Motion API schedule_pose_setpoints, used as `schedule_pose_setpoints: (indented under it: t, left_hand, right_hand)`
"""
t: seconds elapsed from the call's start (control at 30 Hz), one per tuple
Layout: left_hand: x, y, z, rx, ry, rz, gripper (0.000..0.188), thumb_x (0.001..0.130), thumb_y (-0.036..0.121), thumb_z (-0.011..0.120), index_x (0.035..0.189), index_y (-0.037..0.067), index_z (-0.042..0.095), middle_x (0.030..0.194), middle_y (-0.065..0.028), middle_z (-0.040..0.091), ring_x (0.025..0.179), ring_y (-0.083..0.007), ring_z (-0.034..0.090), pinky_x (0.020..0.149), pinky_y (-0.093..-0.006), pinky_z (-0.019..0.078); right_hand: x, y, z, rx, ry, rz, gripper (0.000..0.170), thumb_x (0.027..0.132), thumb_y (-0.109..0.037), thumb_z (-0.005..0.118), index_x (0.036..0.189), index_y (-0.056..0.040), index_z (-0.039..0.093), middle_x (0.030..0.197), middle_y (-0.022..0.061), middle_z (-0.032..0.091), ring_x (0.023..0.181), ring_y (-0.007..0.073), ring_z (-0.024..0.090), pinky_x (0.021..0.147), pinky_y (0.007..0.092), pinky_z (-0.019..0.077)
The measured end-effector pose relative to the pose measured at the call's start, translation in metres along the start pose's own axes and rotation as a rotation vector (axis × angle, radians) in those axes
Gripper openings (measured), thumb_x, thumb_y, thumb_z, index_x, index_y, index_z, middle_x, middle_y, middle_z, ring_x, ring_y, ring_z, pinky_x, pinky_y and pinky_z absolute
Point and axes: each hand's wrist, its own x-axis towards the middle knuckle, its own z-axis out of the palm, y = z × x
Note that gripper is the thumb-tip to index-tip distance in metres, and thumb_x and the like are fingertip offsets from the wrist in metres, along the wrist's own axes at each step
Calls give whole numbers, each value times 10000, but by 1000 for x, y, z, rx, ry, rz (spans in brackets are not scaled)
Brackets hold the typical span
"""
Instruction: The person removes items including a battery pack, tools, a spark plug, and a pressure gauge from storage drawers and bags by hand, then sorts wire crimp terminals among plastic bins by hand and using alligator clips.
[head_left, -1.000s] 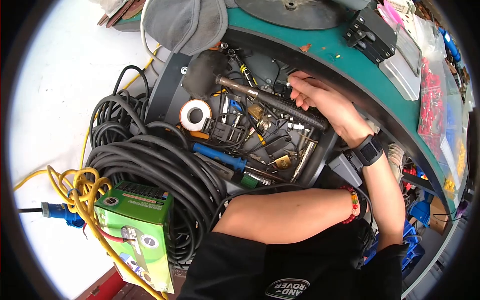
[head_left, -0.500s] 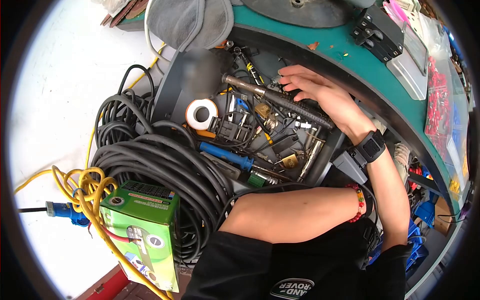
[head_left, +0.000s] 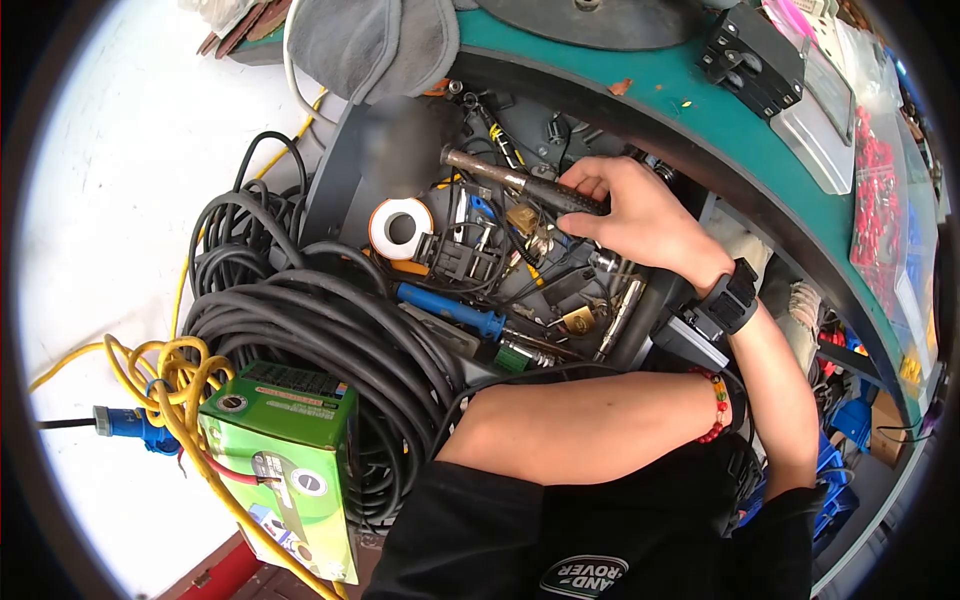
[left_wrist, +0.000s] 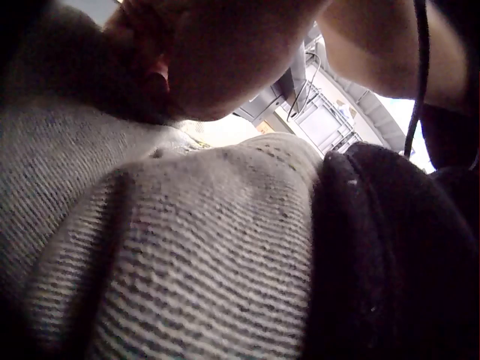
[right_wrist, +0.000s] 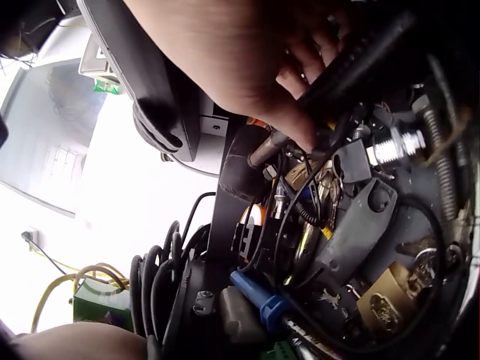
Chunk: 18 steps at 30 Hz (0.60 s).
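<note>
My right hand (head_left: 650, 215) grips the black handle of a rubber mallet (head_left: 487, 170), thumb on one side and fingers on the other. The mallet lies across an open drawer (head_left: 335, 190) of tools, its dark head (right_wrist: 238, 163) at the drawer's left. Under the handle are a brass padlock (right_wrist: 385, 306), a blue-handled tool (head_left: 450, 310), black cords and small metal parts. My left arm (head_left: 590, 420), with a red bead bracelet, crosses my body; its hand is hidden in the head view. The left wrist view shows a dark, blurred left hand (left_wrist: 232, 52) above striped grey fabric (left_wrist: 210, 247).
Above the drawer runs a green worktop (head_left: 560, 70) with a black edge. Thick black cable coils (head_left: 310, 320) and a green box (head_left: 285, 450) with yellow rope stand at the left. A white tape roll (head_left: 376, 222) lies in the drawer. Plastic bags (head_left: 875, 190) hang at the right.
My right hand has come down from above the mallet's handle, where its fingers were extended, and now curls round the handle. The mallet and left arm look the same.
</note>
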Motion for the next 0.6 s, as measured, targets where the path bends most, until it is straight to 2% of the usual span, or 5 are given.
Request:
schedule_pose_setpoints:
  t: [0.27, 0.3, 0.47, 0.5, 0.6]
  left_hand:
    - [-1, -3, -1, -9, -4, 6, 120, 757, 209, 573, 820, 108, 593, 894, -89, 561, 913, -263, 554, 755, -407, 429]
    - [-1, -3, -1, -11, -4, 9, 121, 757, 208, 573, 821, 108, 593, 895, -90, 561, 914, -264, 554, 756, -407, 430]
    - [2, -4, -1, -24, -12, 32, 124, 756, 208, 573, 824, 106, 594, 899, -92, 561, 916, -266, 555, 759, -409, 431]
    - [3, -3, 0, -29, -14, 35, 124, 756, 208, 573, 825, 106, 594, 900, -93, 561, 916, -267, 555, 760, -409, 431]
    - [1, -3, 3, -45, -24, 37, 126, 756, 208, 572, 826, 105, 594, 902, -94, 561, 917, -268, 555, 762, -410, 432]
  right_hand:
    - [-9, -32, -1, 299, -222, 67, 352, 849, -255, 685, 1030, 39, 616, 791, 137, 636, 689, 200, 580, 639, 356, 449]
    - [-9, -30, 5, 207, -131, -95, 352, 849, -253, 691, 1018, 46, 616, 760, 141, 613, 658, 198, 559, 619, 355, 443]
    - [-5, -31, 16, 262, -201, -111, 319, 835, -212, 706, 998, 49, 620, 729, 132, 591, 639, 193, 521, 617, 367, 433]
    - [-1, -25, 23, 299, -256, -143, 445, 858, -205, 719, 1192, 51, 574, 794, 69, 584, 556, 79, 482, 476, 257, 367]
    - [7, -24, 35, 388, -285, -160, 462, 863, -244, 713, 1202, 42, 584, 788, 73, 574, 579, 97, 490, 508, 274, 392]
